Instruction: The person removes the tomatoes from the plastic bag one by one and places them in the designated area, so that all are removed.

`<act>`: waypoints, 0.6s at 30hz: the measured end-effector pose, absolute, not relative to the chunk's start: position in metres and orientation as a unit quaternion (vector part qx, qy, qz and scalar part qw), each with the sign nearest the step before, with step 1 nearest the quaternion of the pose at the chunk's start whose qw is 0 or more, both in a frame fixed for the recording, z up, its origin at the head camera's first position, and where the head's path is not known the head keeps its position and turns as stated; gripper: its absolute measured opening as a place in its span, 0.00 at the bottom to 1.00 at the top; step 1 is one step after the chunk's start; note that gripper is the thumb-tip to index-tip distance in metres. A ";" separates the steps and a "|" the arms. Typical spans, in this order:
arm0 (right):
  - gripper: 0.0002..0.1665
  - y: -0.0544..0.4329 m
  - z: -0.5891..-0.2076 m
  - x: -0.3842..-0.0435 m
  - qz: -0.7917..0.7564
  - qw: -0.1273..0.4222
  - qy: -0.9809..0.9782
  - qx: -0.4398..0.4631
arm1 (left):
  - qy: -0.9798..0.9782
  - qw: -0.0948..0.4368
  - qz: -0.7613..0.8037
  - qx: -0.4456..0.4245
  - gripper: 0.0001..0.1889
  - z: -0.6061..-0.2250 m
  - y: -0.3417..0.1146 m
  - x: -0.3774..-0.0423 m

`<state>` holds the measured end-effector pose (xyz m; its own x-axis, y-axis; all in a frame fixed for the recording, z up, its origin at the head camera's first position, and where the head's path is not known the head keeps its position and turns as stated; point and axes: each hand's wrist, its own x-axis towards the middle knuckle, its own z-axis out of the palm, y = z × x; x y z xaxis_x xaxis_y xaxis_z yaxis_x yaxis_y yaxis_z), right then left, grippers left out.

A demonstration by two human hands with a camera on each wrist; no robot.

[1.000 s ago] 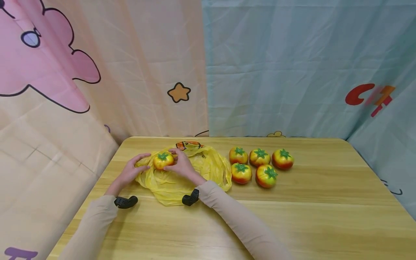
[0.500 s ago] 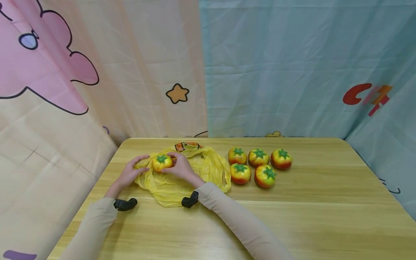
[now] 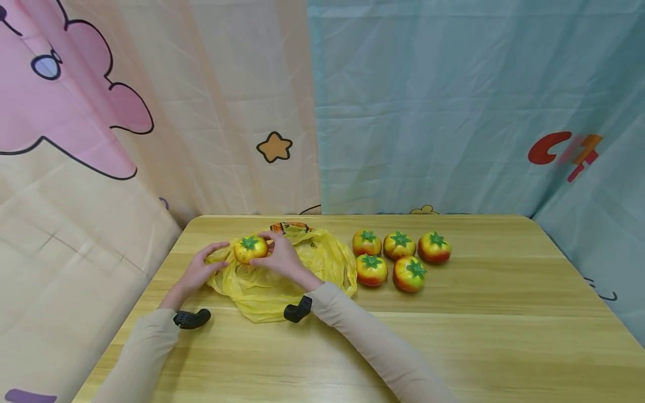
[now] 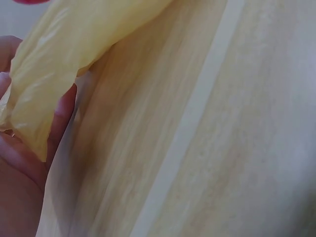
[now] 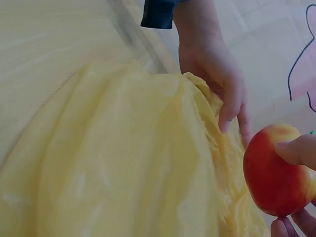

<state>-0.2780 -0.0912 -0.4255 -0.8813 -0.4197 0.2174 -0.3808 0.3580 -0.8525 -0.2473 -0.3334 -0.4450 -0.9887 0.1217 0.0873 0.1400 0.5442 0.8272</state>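
At the left of the table, my right hand pinches a red-and-yellow tomato with a green leafy top. The tomato is over the left side of a thin yellow plastic bag that lies spread and crumpled. My left hand holds the bag's left edge. In the left wrist view, the bag passes between that hand's thumb and fingers. The right wrist view shows the tomato's red underside gripped between thumb and fingertips, beside the bag's gathered edge.
Several similar tomatoes stand grouped on the wooden table, just right of the bag. Printed curtains hang behind the table and at both sides. Black wrist cameras sit at both sleeves.
The tomato in my right hand has risen very slightly. Both hands and the bag otherwise keep nearly the same place, and the head view has shifted a little.
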 end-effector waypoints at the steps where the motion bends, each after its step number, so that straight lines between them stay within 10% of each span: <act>1: 0.38 -0.090 -0.423 -0.277 -0.511 0.017 0.824 -0.246 | -0.879 0.011 -0.471 -0.074 0.27 -0.445 -0.334 -0.247; 18: 0.39 -0.038 -0.383 -0.247 -0.525 -0.026 0.795 -0.302 | -0.874 0.029 -0.477 -0.082 0.27 -0.442 -0.343 -0.239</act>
<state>-0.2472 -0.0380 -0.3828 -0.8162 -0.4529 0.3587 -0.5079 0.2666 -0.8191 -0.2391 -0.3428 -0.4417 -0.9848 0.1157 0.1297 0.1716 0.5307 0.8300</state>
